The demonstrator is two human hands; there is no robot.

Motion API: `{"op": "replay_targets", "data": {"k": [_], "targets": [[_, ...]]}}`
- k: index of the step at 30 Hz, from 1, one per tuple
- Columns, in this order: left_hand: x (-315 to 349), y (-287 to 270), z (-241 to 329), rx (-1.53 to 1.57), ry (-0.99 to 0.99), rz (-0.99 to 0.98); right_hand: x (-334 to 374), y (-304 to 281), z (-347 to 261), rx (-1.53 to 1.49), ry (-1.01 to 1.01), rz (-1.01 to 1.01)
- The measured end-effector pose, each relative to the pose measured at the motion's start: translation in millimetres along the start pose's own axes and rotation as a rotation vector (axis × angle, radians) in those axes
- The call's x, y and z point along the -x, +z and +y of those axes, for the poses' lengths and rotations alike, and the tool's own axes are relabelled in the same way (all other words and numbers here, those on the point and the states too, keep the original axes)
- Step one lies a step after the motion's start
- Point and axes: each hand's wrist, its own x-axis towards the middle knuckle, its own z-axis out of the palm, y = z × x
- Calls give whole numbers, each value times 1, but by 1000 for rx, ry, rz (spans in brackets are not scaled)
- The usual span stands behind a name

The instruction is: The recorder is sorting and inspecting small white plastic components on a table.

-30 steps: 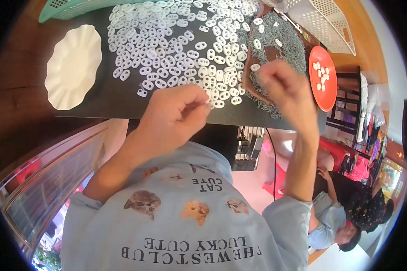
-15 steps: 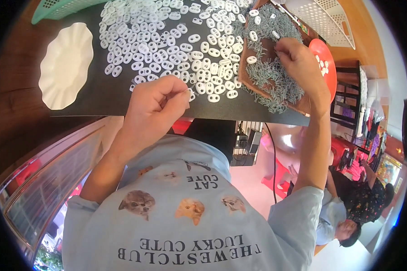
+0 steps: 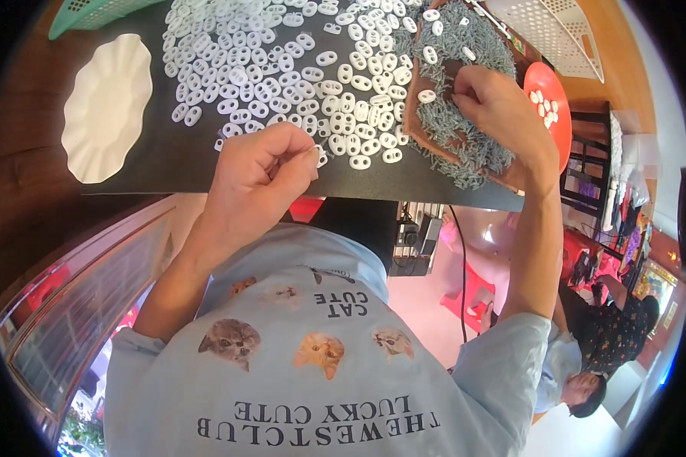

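My left hand (image 3: 261, 169) is closed over the near edge of the dark table, pinching a small white plastic piece (image 3: 320, 158) of which only the edge shows. Just beyond it spread many white oval plastic pieces (image 3: 344, 107), each with two dark holes. On the right, my right hand (image 3: 503, 110) reaches over a heap of small grey screw-like parts (image 3: 453, 129) on a brown tray (image 3: 411, 107). Its thumb and fingers are drawn together low over the tray. Whether they hold a grey part is hidden. A few white pieces (image 3: 427, 97) lie among the grey ones.
A cream wavy-edged dish (image 3: 107, 110) stands at the left. On the right is a red plate (image 3: 562, 137) with several white pieces. A white perforated basket (image 3: 556, 34) and a green basket (image 3: 99, 15) sit at the back. Another person (image 3: 617, 327) is at lower right.
My right hand has shifted slightly left and down over the grey parts, its fingers drawn in. The left hand keeps its pinch and has hardly moved. The whole view has shifted a little.
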Motion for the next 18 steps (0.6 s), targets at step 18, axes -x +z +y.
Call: {"op": "replay_targets", "data": {"k": [18], "targets": [[3, -1, 8, 157, -127, -30, 0, 0, 7, -17, -53, 72]]}}
